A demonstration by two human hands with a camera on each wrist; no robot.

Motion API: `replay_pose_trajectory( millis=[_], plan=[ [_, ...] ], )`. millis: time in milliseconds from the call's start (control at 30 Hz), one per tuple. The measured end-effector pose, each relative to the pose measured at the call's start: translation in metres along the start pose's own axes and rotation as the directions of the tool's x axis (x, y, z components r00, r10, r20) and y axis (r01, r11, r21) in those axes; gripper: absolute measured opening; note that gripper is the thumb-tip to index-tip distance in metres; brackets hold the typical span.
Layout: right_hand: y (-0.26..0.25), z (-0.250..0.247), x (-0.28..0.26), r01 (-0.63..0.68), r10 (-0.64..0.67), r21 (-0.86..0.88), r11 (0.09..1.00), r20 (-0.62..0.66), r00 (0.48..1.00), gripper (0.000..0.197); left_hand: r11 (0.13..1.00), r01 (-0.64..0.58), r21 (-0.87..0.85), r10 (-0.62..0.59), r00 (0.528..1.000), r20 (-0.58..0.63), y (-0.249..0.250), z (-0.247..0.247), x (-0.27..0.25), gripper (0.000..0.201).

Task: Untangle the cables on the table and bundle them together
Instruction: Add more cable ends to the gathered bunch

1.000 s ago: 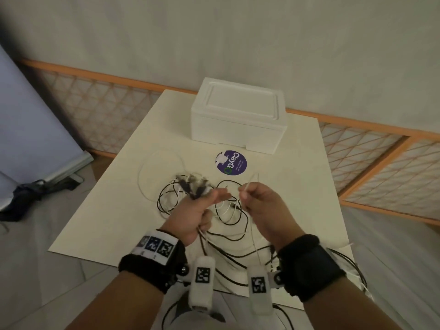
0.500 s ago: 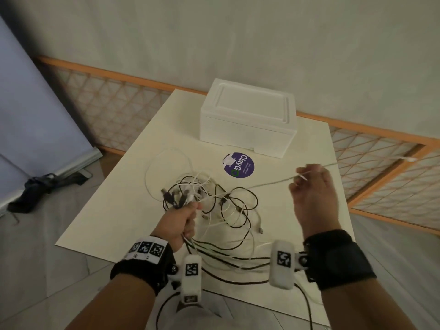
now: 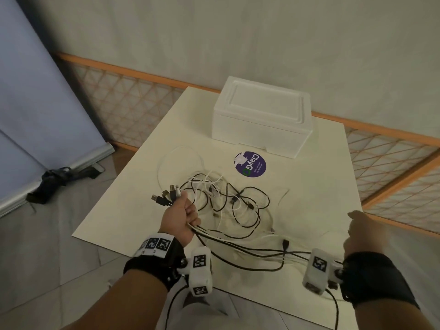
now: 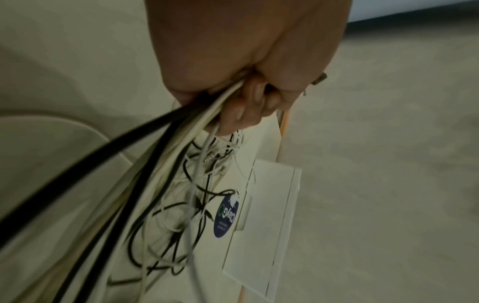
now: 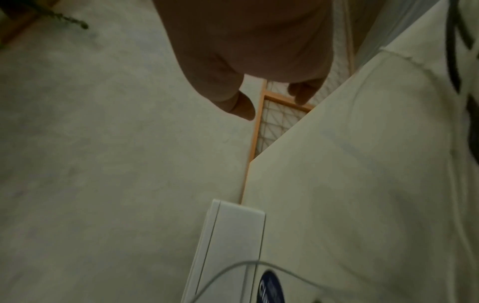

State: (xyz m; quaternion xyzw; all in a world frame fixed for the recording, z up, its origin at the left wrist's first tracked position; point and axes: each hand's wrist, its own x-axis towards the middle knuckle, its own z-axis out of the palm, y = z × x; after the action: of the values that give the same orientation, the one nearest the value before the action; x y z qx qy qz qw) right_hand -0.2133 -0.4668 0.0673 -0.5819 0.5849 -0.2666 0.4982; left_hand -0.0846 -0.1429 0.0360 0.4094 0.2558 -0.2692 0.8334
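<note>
I have a fistful of cable ends in my left hand, and the step as I judge it is to free the next strand from the tangle and lay its plug beside the others. To do that well I would keep the fist firm, trace one strand back from the knot with the free hand, and draw it out slowly so no loop tightens on another.

Nearest me, black and white cables trail from that fist along the table's near edge towards my right wrist. My left fingers are curled tight round the gathered strands, with the USB plugs fanning out above the thumb. My right hand hovers over the near right corner, blurred; its fingers hang loosely apart and grip nothing that I can see.

Farther out, the tangle lies mid-table in crossed loops. Beyond it is a round purple sticker, then a white foam box at the far edge.
</note>
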Motion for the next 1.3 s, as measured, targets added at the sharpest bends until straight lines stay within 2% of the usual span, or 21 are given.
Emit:
replay_pose_trajectory(
  millis=[67, 100, 133, 200, 233, 267, 333, 400, 467, 533, 567, 667, 700, 767, 800, 833, 900, 1000, 1067, 1133, 1300],
  plan=[
    [-0.010, 0.007, -0.023, 0.182, -0.160, -0.151, 0.972, 0.148, 0.976, 0.084, 1.000, -0.023, 0.005, 0.023, 0.999, 0.025, -0.002, 0.007, -0.003, 0.048],
    [-0.012, 0.019, -0.040, 0.331, -0.258, -0.182, 0.926, 0.334, 0.907, 0.081, 0.999, -0.033, 0.012, 0.032, 0.999, 0.044, -0.003, 0.011, -0.005, 0.048],
    [-0.020, 0.033, -0.073, 0.482, -0.321, -0.154, 0.863, 0.570, 0.756, 0.078, 0.999, -0.045, 0.020, 0.043, 0.997, 0.067, -0.005, 0.016, -0.006, 0.048],
    [-0.025, 0.065, -0.133, 0.799, -0.229, -0.114, 0.590, 0.926, 0.301, 0.092, 0.997, -0.070, 0.029, 0.066, 0.992, 0.112, -0.008, 0.026, -0.011, 0.048],
    [-0.022, 0.077, -0.158, 0.910, -0.116, -0.074, 0.409, 0.984, 0.133, 0.101, 0.996, -0.080, 0.027, 0.076, 0.990, 0.119, -0.010, 0.030, -0.014, 0.049],
    [-0.016, 0.086, -0.172, 0.973, -0.040, -0.047, 0.227, 0.998, 0.058, 0.105, 0.996, -0.086, 0.021, 0.083, 0.990, 0.111, -0.011, 0.032, -0.016, 0.050],
    [-0.010, 0.096, -0.182, 0.999, 0.000, -0.051, -0.015, 0.999, 0.051, 0.095, 0.996, -0.089, -0.015, 0.090, 0.992, 0.086, -0.008, 0.029, -0.018, 0.050],
    [-0.010, 0.095, -0.172, 0.985, 0.007, -0.105, -0.140, 0.994, 0.107, 0.080, 0.993, -0.095, -0.064, 0.099, 0.994, 0.056, 0.000, 0.019, -0.018, 0.049],
    [-0.011, 0.089, -0.147, 0.965, -0.087, -0.154, -0.210, 0.987, 0.139, 0.090, 0.989, -0.115, -0.088, 0.117, 0.993, 0.012, 0.008, 0.007, -0.017, 0.050],
    [-0.014, 0.075, -0.119, 0.933, -0.250, -0.278, -0.229, 0.943, 0.219, 0.101, 0.984, -0.135, -0.121, 0.131, 0.991, -0.040, 0.015, -0.005, -0.014, 0.054],
    [-0.017, 0.066, -0.105, 0.904, -0.290, -0.364, -0.226, 0.911, 0.295, 0.105, 0.979, -0.145, -0.144, 0.137, 0.988, -0.065, 0.018, -0.010, -0.012, 0.056],
    [-0.016, 0.037, -0.071, 0.832, -0.227, -0.497, -0.246, 0.864, 0.449, 0.114, 0.968, -0.166, -0.189, 0.149, 0.984, -0.100, 0.022, -0.018, -0.009, 0.059],
    [-0.015, 0.031, -0.064, 0.817, -0.197, -0.530, -0.226, 0.847, 0.495, 0.109, 0.967, -0.169, -0.191, 0.152, 0.983, -0.101, 0.021, -0.018, -0.008, 0.059],
    [-0.010, 0.027, -0.059, 0.810, -0.196, -0.571, -0.133, 0.816, 0.544, 0.064, 0.969, -0.171, -0.177, 0.157, 0.983, -0.092, 0.018, -0.015, -0.008, 0.056],
    [-0.007, 0.029, -0.064, 0.828, -0.234, -0.552, -0.099, 0.822, 0.519, 0.038, 0.972, -0.171, -0.163, 0.159, 0.984, -0.082, 0.017, -0.013, -0.008, 0.053],
    [-0.005, 0.033, -0.072, 0.871, -0.313, -0.486, -0.077, 0.841, 0.441, 0.027, 0.975, -0.168, -0.147, 0.160, 0.985, -0.068, 0.015, -0.009, -0.009, 0.052],
    [-0.009, 0.046, -0.096, 0.963, -0.457, -0.268, -0.018, 0.859, 0.231, 0.026, 0.980, -0.162, -0.114, 0.159, 0.987, -0.032, 0.012, -0.002, -0.012, 0.050],
    [-0.018, 0.063, -0.143, 0.994, -0.295, -0.027, 0.107, 0.954, 0.058, 0.036, 0.983, -0.163, -0.082, 0.165, 0.986, 0.027, 0.007, 0.008, -0.018, 0.050],
    [-0.016, 0.075, -0.161, 1.000, -0.159, 0.021, -0.002, 0.987, -0.021, 0.036, 0.984, -0.162, -0.076, 0.166, 0.985, 0.052, 0.006, 0.014, -0.021, 0.051],
    [-0.014, 0.081, -0.168, 0.998, -0.097, 0.032, -0.055, 0.995, -0.037, 0.032, 0.984, -0.164, -0.072, 0.170, 0.983, 0.071, 0.006, 0.016, -0.023, 0.053],
    [-0.013, 0.077, -0.153, 0.998, -0.155, -0.050, 0.046, 0.986, 0.056, 0.028, 0.982, -0.164, -0.097, 0.169, 0.985, 0.045, 0.009, 0.011, -0.025, 0.054]
  ],
)
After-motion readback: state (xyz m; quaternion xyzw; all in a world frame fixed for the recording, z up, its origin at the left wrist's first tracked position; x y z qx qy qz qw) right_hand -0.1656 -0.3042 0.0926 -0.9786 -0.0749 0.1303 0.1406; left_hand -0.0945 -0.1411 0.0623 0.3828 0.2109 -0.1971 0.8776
